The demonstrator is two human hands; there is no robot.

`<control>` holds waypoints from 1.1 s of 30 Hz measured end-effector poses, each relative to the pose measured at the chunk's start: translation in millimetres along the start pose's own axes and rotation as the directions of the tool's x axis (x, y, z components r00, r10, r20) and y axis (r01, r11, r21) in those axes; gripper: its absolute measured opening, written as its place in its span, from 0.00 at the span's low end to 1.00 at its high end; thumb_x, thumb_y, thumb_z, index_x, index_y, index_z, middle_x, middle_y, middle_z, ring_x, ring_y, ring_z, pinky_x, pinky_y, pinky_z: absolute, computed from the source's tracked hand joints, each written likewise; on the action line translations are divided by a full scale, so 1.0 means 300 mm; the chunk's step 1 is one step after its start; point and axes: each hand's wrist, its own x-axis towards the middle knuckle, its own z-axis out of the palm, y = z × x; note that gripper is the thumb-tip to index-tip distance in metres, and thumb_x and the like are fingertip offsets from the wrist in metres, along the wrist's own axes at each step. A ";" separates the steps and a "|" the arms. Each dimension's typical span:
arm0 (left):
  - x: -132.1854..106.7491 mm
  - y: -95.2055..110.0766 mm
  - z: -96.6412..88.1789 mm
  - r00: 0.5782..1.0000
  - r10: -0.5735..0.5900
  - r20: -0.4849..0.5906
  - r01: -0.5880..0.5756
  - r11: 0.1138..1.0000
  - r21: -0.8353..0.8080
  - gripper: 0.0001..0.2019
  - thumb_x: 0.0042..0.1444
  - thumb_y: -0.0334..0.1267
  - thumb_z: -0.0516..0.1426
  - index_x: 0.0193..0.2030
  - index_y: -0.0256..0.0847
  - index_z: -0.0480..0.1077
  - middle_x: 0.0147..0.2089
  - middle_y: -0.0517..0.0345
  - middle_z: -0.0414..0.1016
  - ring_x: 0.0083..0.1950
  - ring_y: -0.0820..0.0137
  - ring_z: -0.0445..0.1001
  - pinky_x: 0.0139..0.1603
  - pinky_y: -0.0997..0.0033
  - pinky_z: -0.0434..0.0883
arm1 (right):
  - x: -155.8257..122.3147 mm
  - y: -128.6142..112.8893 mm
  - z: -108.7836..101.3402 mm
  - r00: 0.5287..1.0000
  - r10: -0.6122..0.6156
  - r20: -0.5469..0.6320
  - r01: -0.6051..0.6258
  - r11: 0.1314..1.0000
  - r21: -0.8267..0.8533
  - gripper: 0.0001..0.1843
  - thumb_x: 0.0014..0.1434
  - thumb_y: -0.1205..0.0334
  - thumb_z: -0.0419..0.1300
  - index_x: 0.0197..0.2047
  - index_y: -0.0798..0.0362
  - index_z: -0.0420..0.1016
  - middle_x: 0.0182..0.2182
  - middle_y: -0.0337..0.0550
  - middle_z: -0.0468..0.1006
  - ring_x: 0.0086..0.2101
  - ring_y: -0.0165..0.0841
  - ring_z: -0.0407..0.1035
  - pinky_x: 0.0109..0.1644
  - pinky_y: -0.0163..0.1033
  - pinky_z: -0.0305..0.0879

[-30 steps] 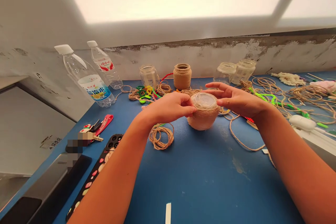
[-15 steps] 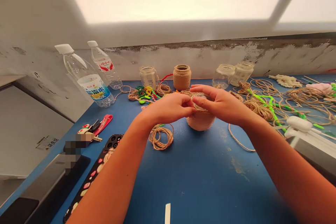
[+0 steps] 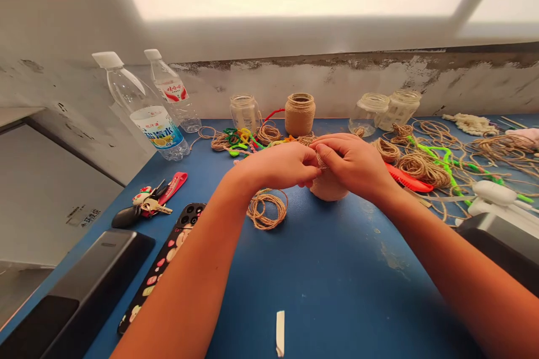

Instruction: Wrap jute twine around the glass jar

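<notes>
A jar wrapped in jute twine point(image 3: 329, 188) stands on the blue table point(image 3: 337, 269), its top hidden under my hands. My left hand point(image 3: 278, 165) grips the jar's upper edge from the left. My right hand point(image 3: 351, 162) comes in from the right, its fingers pinching a short strand of jute twine point(image 3: 321, 161) at the jar's top. The fingers of both hands nearly touch. A loose coil of twine point(image 3: 266, 210) lies on the table just below my left wrist.
Behind my hands stand a twine-wrapped jar point(image 3: 300, 115) and several glass jars point(image 3: 244, 113). Tangled twine, green pipe cleaners point(image 3: 438, 160) and a red comb point(image 3: 407, 178) lie to the right. Plastic bottles point(image 3: 147, 112), keys point(image 3: 149, 202) and a phone point(image 3: 168, 258) lie to the left.
My hands have closed together over the jar's top, hiding the clear rim seen earlier. My right fingers now pinch the twine. The view has tilted slightly.
</notes>
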 end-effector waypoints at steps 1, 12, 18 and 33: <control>-0.003 0.004 -0.003 1.000 -0.009 0.008 0.009 1.000 -0.007 0.11 0.55 0.41 0.52 0.27 0.41 0.72 0.31 0.59 0.77 0.32 0.68 0.72 0.31 0.71 0.63 | 0.000 -0.003 0.001 1.000 0.012 -0.004 -0.012 1.000 0.009 0.18 0.65 0.58 0.51 0.40 0.48 0.84 0.46 0.44 0.84 0.51 0.45 0.74 0.56 0.49 0.67; 0.004 -0.015 0.008 0.996 0.068 -0.061 -0.067 0.997 0.024 0.11 0.57 0.42 0.52 0.31 0.41 0.71 0.32 0.59 0.74 0.35 0.68 0.71 0.32 0.71 0.63 | -0.007 -0.002 0.000 0.999 0.052 0.006 -0.053 0.996 0.078 0.18 0.65 0.55 0.52 0.39 0.46 0.85 0.51 0.42 0.83 0.55 0.45 0.72 0.60 0.50 0.65; 0.013 -0.018 0.011 0.999 0.044 -0.012 -0.043 0.999 0.013 0.12 0.58 0.43 0.52 0.34 0.41 0.73 0.34 0.58 0.77 0.36 0.67 0.73 0.32 0.71 0.64 | -0.007 0.004 -0.007 0.996 0.084 0.022 -0.086 0.991 0.102 0.23 0.68 0.46 0.48 0.45 0.46 0.82 0.52 0.43 0.82 0.57 0.47 0.71 0.60 0.51 0.64; 0.009 -0.008 0.009 1.000 0.003 -0.015 -0.002 0.999 0.051 0.12 0.58 0.46 0.53 0.32 0.41 0.71 0.35 0.60 0.77 0.35 0.68 0.73 0.29 0.71 0.62 | -0.011 -0.012 -0.045 0.967 0.250 0.053 -0.256 0.939 0.231 0.44 0.63 0.28 0.38 0.67 0.48 0.64 0.66 0.48 0.67 0.63 0.53 0.62 0.66 0.59 0.56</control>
